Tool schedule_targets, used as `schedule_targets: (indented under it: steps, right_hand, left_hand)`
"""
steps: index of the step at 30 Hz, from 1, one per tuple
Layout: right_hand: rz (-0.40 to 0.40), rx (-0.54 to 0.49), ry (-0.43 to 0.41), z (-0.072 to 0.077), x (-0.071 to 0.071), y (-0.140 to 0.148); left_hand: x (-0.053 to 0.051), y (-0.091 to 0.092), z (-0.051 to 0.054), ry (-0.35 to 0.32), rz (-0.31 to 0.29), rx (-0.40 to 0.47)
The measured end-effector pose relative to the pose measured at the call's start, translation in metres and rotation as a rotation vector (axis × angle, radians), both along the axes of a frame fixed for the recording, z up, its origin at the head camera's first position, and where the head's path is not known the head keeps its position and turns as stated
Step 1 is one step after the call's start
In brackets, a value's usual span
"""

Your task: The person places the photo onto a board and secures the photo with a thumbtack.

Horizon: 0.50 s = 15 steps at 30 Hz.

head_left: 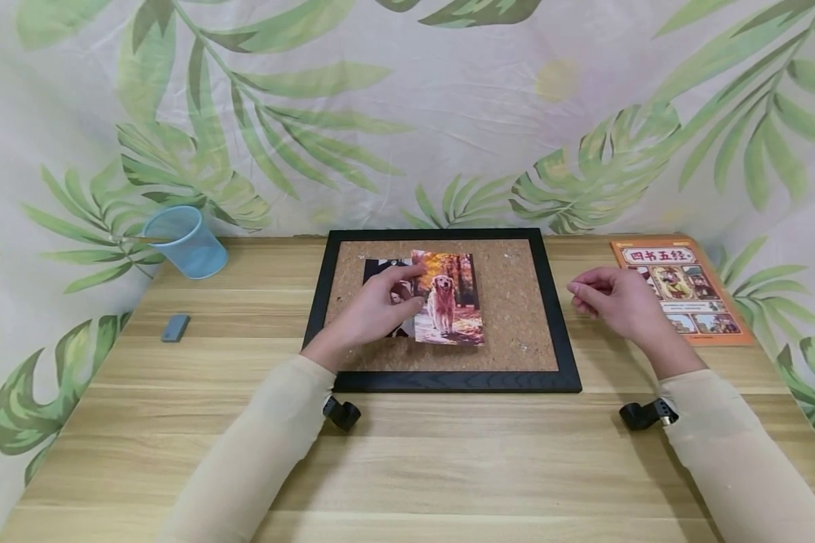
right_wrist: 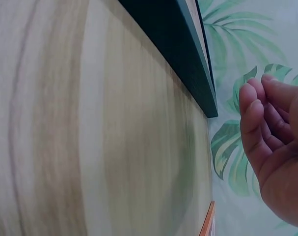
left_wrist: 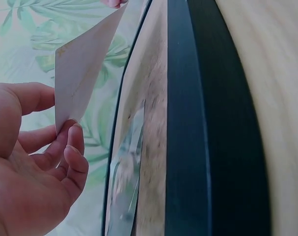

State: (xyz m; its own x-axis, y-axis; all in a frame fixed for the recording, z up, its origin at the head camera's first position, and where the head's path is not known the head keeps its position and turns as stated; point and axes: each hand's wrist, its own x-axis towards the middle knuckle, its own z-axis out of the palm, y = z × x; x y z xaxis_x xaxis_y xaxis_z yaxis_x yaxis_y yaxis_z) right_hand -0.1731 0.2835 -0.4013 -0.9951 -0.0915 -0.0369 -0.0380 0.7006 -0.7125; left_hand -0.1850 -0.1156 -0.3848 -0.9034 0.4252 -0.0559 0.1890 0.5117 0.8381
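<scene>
My left hand (head_left: 379,305) pinches a photo of a golden retriever among autumn trees (head_left: 451,302) by its left edge, above the corkboard (head_left: 516,302). In the left wrist view the photo's pale back (left_wrist: 82,73) is tilted, raised off the cork. A black-and-white photo (head_left: 376,268) lies on the board, partly hidden by this hand and the dog photo. Right of the black frame, my right hand (head_left: 618,298) hovers with thumb and fingertips drawn together (right_wrist: 281,132). Whether something tiny is between them cannot be made out.
An orange illustrated booklet (head_left: 702,332) lies at the right, behind my right hand. A blue mesh cup (head_left: 200,253) stands tilted at the back left, a thin stick in it. Nearer on the table (head_left: 475,467) lies a small grey-blue block (head_left: 175,328). Patterned cloth (head_left: 462,121) hangs behind.
</scene>
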Motion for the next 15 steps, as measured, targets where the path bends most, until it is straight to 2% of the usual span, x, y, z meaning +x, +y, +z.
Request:
schedule_targets:
  steps: [5, 15]
  right_hand:
    - [0.010, -0.005, 0.004, 0.001, 0.001, -0.003]
    - [0.050, -0.105, 0.011, 0.004, 0.004, -0.008]
  left_hand:
    - [-0.010, 0.016, -0.003, -0.033, -0.026, -0.007]
    - [-0.028, 0.043, -0.011, -0.009, -0.057, -0.079]
